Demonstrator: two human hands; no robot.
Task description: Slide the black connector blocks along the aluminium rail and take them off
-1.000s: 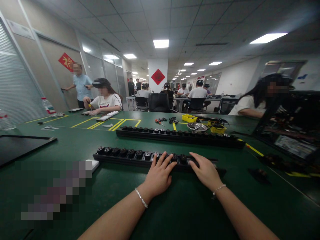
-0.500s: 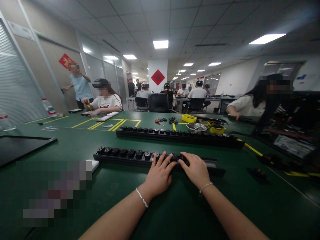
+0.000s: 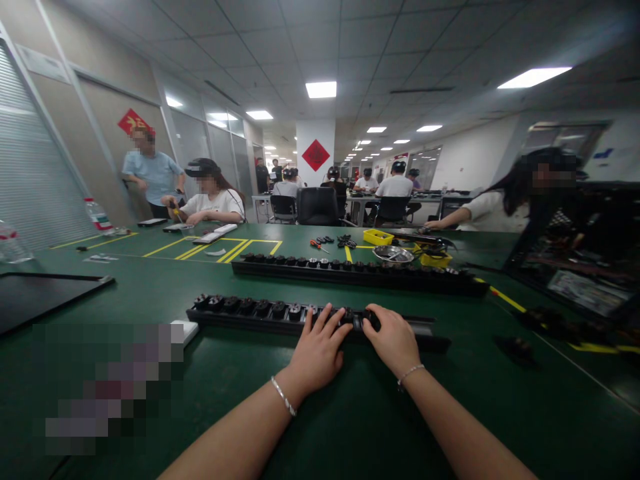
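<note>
A long black rail [image 3: 260, 324] lies across the table before me, with a row of round socket-like modules [image 3: 263, 307] in it. My left hand [image 3: 320, 347] rests on the rail with its fingers spread over several modules, which it partly hides. At the right of that row, my right hand [image 3: 395, 337] pinches a black socket module [image 3: 371, 319] between thumb and fingers. To the right of this module the rail's bare channel shows. Behind lies a second black rail [image 3: 360, 278], filled with similar modules along its length.
Beyond the rails are an orange-handled screwdriver [image 3: 316, 244], a yellow bin [image 3: 378, 237] and a metal dish [image 3: 393, 254]. A black panel [image 3: 55, 293] lies at left, a dark part [image 3: 517, 348] at right. Co-workers sit at the far left and right.
My right hand has shifted slightly right with the module, and a gap shows between it and the left fingers. My left hand stays put. The standing person and the right co-worker's arm moved.
</note>
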